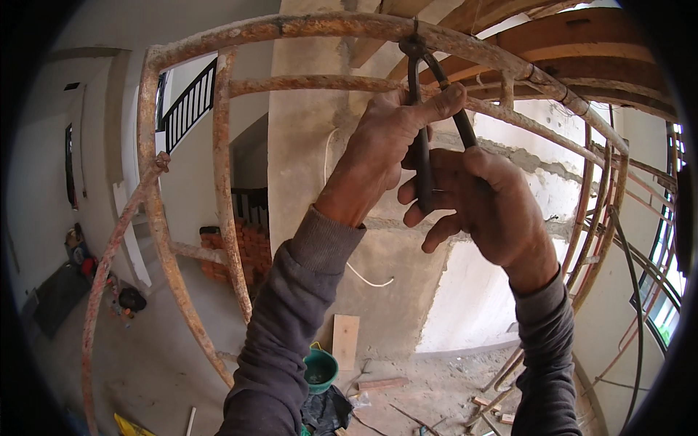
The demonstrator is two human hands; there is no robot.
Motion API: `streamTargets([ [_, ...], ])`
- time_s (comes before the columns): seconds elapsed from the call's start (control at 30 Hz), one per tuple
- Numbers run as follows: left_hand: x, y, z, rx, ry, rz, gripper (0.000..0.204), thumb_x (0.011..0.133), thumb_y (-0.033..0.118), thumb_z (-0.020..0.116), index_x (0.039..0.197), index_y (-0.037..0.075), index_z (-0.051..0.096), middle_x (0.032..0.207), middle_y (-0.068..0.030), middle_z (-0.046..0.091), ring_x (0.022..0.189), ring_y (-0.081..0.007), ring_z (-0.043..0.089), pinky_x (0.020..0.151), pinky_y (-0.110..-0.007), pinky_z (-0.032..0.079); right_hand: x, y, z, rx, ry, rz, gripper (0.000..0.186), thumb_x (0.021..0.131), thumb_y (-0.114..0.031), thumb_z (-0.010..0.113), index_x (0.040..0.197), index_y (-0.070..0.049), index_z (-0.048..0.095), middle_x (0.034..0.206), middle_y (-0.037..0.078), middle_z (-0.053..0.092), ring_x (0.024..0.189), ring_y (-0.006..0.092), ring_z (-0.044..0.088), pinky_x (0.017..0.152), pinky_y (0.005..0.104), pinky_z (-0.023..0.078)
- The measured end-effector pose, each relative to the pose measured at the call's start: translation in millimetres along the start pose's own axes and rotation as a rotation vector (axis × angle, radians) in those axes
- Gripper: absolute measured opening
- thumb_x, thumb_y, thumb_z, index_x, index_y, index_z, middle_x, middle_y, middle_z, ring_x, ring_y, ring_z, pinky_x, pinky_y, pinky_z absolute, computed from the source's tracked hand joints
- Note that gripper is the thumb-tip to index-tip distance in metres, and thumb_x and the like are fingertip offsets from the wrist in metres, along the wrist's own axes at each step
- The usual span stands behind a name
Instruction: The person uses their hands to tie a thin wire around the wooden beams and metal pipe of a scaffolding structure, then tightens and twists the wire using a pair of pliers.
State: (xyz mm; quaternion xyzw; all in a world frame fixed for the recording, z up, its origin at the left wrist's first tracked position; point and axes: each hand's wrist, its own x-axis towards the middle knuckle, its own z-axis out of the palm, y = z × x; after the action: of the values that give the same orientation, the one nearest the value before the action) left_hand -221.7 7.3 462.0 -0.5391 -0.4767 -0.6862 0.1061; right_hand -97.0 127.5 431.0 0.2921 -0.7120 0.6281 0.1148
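Note:
A cage of rusty reinforcing bars [222, 145] fills the view, its top bar [320, 26] bending across the upper edge. Dark pincers [423, 131] have their jaws clamped at a wire tie [415, 45] on that top bar. My left hand [385, 149] is wrapped over the pincers' handles and a lower bar, thumb stretched to the right. My right hand [483, 203] grips the lower ends of both handles. Both forearms wear grey sleeves.
A concrete column [305, 182] stands behind the bars. Far below lie a green bucket [320, 369], a wooden board [345, 340], stacked red bricks [247, 251] and rubble. Timber formwork [582, 51] runs overhead at the right. More bars and a black cable [634, 269] hang at the right.

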Motion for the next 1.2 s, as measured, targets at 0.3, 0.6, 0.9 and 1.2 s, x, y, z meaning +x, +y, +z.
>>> streamTargets([
  [0.3,0.8,10.2,12.2,-0.047,-0.002,0.097,0.038,0.084,0.037,0.077,0.085,0.003,0.061,0.067,0.001,0.054,0.053,-0.006,0.05,0.049,-0.022,0.044,17.3,-2.9,-41.2,0.183,-0.313,-0.007,0.057,0.092,-0.026,0.043,0.132,0.015,0.044,0.115,0.028,0.062,0.092,0.034,0.067,0.069,0.0393,0.06],
  [0.6,-0.1,21.4,8.2,-0.132,-0.083,0.0,0.024,0.093,0.027,0.066,0.092,0.003,0.062,0.069,-0.0054,0.063,0.056,-0.0108,0.06,0.05,-0.025,0.05,8.1,-35.3,-69.1,-0.002,-0.013,-0.002,0.046,0.091,-0.022,0.054,0.118,0.016,0.052,0.103,0.033,0.062,0.062,0.0261,0.068,0.043,0.0294,0.056],
  [0.9,-23.0,23.1,-3.1,-0.155,-0.179,-0.083,0.021,0.092,0.024,0.068,0.089,0.005,0.06,0.069,-0.0074,0.065,0.045,-0.0097,0.057,0.035,-0.023,0.043,-14.8,-63.4,-82.5,-0.576,0.232,-0.016,0.027,0.08,-0.003,0.047,0.101,0.006,0.061,0.057,-0.001,0.044,0.039,0.0042,0.039,0.034,0.0209,0.034],
  [1.2,-83.4,9.8,17.3,0.02,-0.231,-0.154,0.027,0.094,0.027,0.066,0.091,0.001,0.06,0.07,-0.0051,0.063,0.05,-0.009,0.059,0.041,-0.02,0.047,-51.2,51.0,-16.6,0.091,-0.01,0.095,0.034,0.085,-0.02,0.058,0.111,0.002,0.059,0.086,0.011,0.065,0.064,0.0163,0.065,0.046,0.0247,0.052],
])
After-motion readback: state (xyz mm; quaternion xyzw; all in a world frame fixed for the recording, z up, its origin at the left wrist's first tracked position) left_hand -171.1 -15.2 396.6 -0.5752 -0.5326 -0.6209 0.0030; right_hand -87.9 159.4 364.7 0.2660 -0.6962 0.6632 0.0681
